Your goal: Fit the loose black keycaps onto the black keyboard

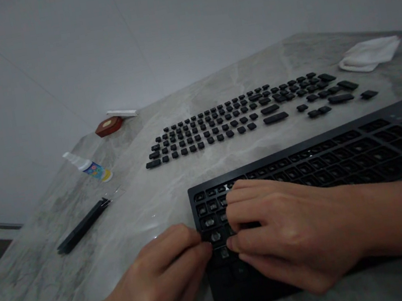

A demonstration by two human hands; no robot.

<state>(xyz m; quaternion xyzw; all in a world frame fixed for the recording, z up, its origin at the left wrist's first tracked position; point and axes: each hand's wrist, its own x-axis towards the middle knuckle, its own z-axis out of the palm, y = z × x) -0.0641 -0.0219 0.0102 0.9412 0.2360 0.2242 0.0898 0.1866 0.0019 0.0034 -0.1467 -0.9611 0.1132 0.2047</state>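
A black keyboard (257,291) with most of its keycaps off lies slanted on the table, its bare sockets showing. At its left edge, the fingertips of my left hand (167,273) are pressed together against the frame, beside the lower-left sockets. Over the left end of the sockets, my right hand (290,230) is closed, fingers curled and thumb low near the bottom rows. Whatever its fingertips may pinch is hidden. Beyond the keyboard, loose black keycaps (275,118) are laid out in rows matching a keyboard's layout.
On the grey marbled table (133,207), a black stick-like tool (83,226) with thin wire ends lies left of the keyboard. Behind it are a small spray bottle (93,170) on its side, a reddish-brown box (108,126) and a white strip (122,113). A white cloth (369,53) sits far right.
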